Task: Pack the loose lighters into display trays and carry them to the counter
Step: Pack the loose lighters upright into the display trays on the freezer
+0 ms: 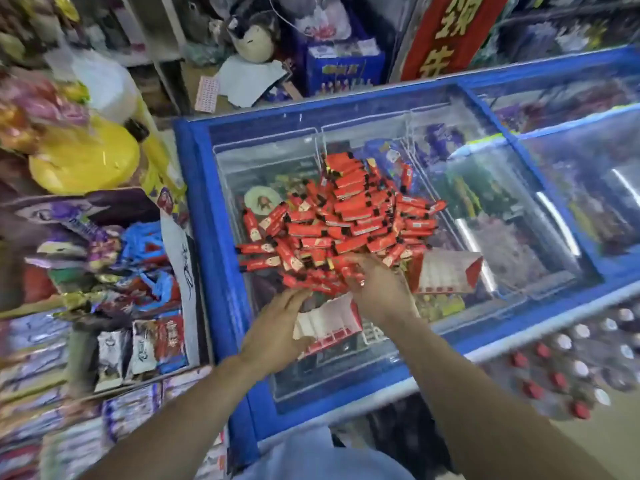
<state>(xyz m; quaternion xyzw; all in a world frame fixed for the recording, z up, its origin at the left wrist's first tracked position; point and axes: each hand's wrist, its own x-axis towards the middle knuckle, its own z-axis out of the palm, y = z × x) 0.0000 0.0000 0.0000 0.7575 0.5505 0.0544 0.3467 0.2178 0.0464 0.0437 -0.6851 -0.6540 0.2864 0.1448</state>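
Nearest the body, the left hand [277, 332] lay spread over a white tray [329, 323] on the glass freezer lid [519, 216]. Just beyond, the right hand [375, 282] had its fingers curled into the heap of red lighters [346, 220]; whether it held any I could not tell. A careless scoop could send lighters sliding off that slick glass.

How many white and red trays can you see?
2. One tray sits under the left hand; the other tray lies right of the right hand. The lighters might hide more.
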